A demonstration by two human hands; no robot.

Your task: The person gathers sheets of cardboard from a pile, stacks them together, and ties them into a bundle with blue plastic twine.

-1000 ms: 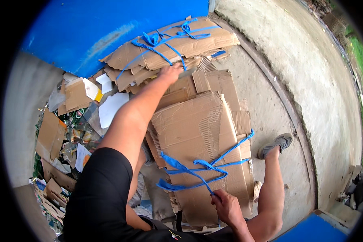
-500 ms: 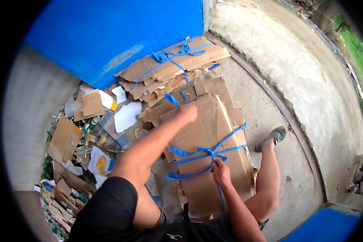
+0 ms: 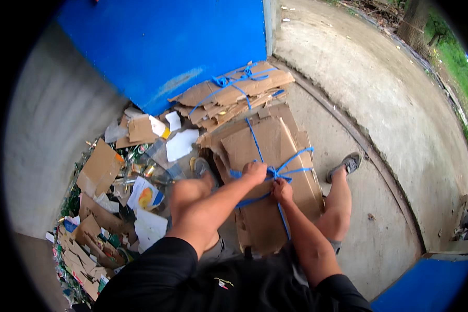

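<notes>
Flattened cardboard boxes (image 3: 263,223) lie stacked between my legs. Blue plastic strapping (image 3: 294,157) runs across the stack and crosses over its top, with one length stretching up to the far edge. My left hand (image 3: 254,172) is closed on the blue strapping just left of the crossing. Close beside it, at the near side of the crossing, my right hand (image 3: 282,191) pinches the strapping. The knot itself is partly covered by my fingers.
A second cardboard bundle (image 3: 234,96), tied with blue strapping, rests against the blue panel (image 3: 161,47). Glass bottles, paper and torn cardboard (image 3: 100,169) pile up on the left beside a grey wall (image 3: 52,135). A raised concrete ledge (image 3: 369,88) curves along the right.
My left hand has come down from the far part of the stack to the crossing, beside my right hand. The strapping now lies taut up to the far edge. The view has shifted slightly.
</notes>
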